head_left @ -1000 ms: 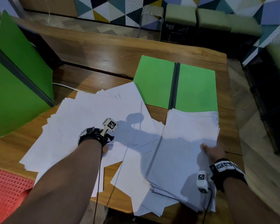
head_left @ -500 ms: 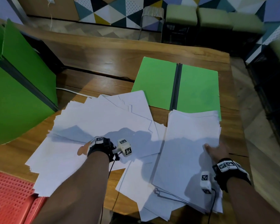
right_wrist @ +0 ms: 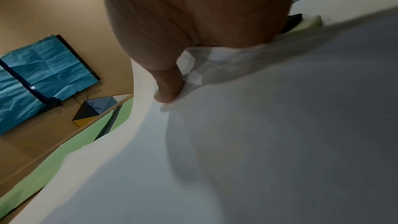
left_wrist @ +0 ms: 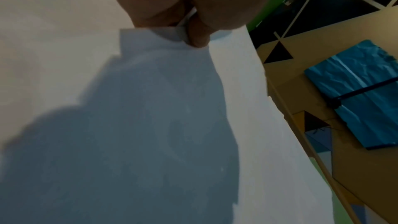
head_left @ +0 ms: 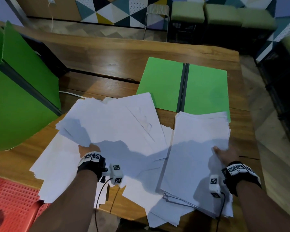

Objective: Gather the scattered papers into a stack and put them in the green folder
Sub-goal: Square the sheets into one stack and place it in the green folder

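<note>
An open green folder [head_left: 166, 84] lies flat at the back right of the wooden table [head_left: 115, 52]. White papers cover the near half. My left hand [head_left: 89, 149] pinches the near edge of a fanned bundle of sheets [head_left: 115, 124] and holds it raised over other loose sheets [head_left: 57, 173]. In the left wrist view the thumb [left_wrist: 198, 35] presses on that bundle [left_wrist: 172, 91]. My right hand [head_left: 224, 154] grips the right edge of a neater paper stack [head_left: 197, 148], whose far end overlaps the folder. The right wrist view shows the thumb [right_wrist: 170, 88] on top of the stack [right_wrist: 258, 142].
A second, larger green folder [head_left: 15, 97] stands open at the left edge of the table. A red perforated plastic seat [head_left: 12, 195] is at the lower left. Green stools [head_left: 187, 12] and a patterned wall lie beyond the table. Bare wood shows behind the papers.
My left hand moved left from the middle of the scattered papers, took hold of a bundle's near edge and raised it. The right hand stayed on the stack's right edge.
</note>
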### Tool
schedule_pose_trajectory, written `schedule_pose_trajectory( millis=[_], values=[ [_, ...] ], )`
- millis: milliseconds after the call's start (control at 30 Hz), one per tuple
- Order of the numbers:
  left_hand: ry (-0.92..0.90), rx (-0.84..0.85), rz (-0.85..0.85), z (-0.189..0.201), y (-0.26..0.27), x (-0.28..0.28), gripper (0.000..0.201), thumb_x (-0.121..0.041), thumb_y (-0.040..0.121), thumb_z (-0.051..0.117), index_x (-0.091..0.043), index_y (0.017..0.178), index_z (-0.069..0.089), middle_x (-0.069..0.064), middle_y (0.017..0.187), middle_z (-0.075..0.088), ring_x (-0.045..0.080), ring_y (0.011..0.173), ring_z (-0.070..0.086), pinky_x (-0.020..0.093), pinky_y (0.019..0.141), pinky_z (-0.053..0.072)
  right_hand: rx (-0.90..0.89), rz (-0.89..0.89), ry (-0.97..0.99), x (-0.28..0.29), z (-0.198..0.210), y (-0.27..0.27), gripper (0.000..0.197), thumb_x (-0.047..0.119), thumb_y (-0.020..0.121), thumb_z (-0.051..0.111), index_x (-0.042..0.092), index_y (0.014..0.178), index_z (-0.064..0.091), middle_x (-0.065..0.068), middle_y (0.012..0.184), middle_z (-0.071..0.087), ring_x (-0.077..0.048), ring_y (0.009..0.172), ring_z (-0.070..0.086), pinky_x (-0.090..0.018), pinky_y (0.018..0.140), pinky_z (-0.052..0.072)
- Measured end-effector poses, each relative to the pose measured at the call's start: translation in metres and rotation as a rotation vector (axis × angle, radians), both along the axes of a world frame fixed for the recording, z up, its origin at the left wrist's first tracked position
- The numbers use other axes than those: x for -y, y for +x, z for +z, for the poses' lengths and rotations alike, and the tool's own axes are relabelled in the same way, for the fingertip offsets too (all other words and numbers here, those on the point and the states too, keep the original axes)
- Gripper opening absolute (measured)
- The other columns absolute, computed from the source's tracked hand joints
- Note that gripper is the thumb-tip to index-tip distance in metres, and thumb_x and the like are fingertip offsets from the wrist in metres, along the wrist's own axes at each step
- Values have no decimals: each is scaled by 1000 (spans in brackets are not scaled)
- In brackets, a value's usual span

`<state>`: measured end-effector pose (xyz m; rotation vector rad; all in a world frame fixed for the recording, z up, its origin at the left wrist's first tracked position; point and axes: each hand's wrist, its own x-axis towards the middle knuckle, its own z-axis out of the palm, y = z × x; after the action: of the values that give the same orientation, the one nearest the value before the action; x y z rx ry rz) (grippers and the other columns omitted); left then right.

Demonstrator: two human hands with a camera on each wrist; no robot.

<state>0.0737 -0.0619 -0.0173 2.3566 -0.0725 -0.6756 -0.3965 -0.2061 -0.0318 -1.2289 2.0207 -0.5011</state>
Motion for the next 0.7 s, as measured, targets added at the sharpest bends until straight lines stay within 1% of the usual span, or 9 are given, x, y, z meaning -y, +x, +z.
schedule_pose_trajectory(
  millis=[33,67,167,233,300,467,567,633,700],
  values=[
    [6,-2,-64,3,3,-2,44,-5,97,41,5,140,36,22,144,42,36,132,41,36,108,31,14,-5,-9,0,-2,-1,38,14,82,69,-3,115,60,-24,112,65,-36,103,63,-37,89,46],
    [17,-11,-116,1,8,-1,43,-4,97,40,6,139,38,24,143,43,38,131,42,38,108,32,28,-10,-14,-1,-3,-1,38,13,82,69,-3,115,60,-24,112,65,-36,102,63,-39,90,47],
    [-10,-28,-174,5,16,-1,37,-4,95,43,8,130,47,29,130,53,44,118,51,45,98,41,59,-10,7,-3,-6,-3,40,15,82,70,-2,117,59,-24,114,65,-35,104,62,-40,94,46],
    [-30,-30,-241,12,11,6,32,-2,94,45,11,123,50,30,122,57,44,112,54,43,88,43,74,-13,14,-5,-6,-2,41,14,82,70,-3,118,59,-24,115,64,-36,105,62,-38,91,45],
    [-53,-28,-305,17,1,16,28,-3,94,45,10,117,54,30,113,60,43,106,57,38,80,41,94,-24,21,-8,-6,0,40,11,83,69,-6,118,58,-26,116,63,-37,106,61,-35,88,44],
    [-84,-18,-427,31,-27,47,31,-10,97,46,5,122,53,28,118,60,42,111,56,34,82,38,126,-2,-2,-15,-3,6,44,6,84,67,-6,125,53,-23,117,62,-35,110,59,-31,87,40],
    [-88,-6,-525,40,-41,64,32,-11,97,45,6,123,53,29,118,60,43,112,56,37,85,40,146,0,-8,-18,1,7,44,4,84,67,-6,125,53,-23,117,62,-31,107,59,-30,86,40],
    [-82,-17,-605,43,-55,76,32,-11,97,44,7,121,54,29,117,59,43,112,55,38,87,41,146,23,-37,-20,4,7,51,2,82,67,-4,130,50,-21,117,62,-27,106,59,-29,88,39],
    [-85,-36,-687,44,-72,89,31,-10,97,42,7,120,54,28,113,60,42,110,55,37,85,41,150,56,-50,-23,6,8,56,0,83,66,-4,134,44,-17,114,60,-23,104,55,-28,89,38]
  ],
)
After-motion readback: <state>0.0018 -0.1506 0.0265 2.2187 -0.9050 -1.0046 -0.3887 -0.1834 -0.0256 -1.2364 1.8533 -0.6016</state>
